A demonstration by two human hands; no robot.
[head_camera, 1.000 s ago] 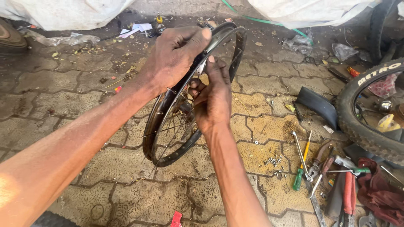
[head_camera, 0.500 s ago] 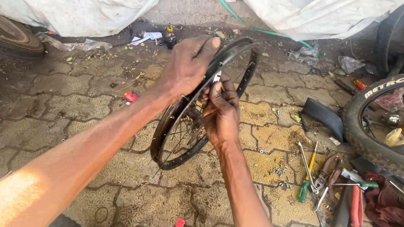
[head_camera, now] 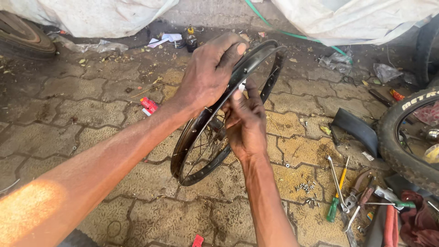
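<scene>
A black bicycle wheel rim (head_camera: 192, 146) with thin spokes stands tilted on the paved ground, seen almost edge-on. My left hand (head_camera: 208, 73) grips the rim's upper part, thumb over its outer edge. My right hand (head_camera: 244, 121) is inside the rim among the spokes, fingers pinched near the rim wall just under my left hand; what they pinch is too small to tell. Both forearms reach in from the bottom of the view.
A knobby tyre (head_camera: 407, 146) lies at the right. Near it lie a green-handled screwdriver (head_camera: 336, 201), pliers and a wrench (head_camera: 356, 192), and several small nuts (head_camera: 307, 187). A black rubber piece (head_camera: 354, 130), white sacks (head_camera: 91, 16) and litter sit behind.
The view has shifted slightly so the rim and hands sit further right. My hands keep the same hold on the rim; my right-hand fingers have moved a little among the spokes.
</scene>
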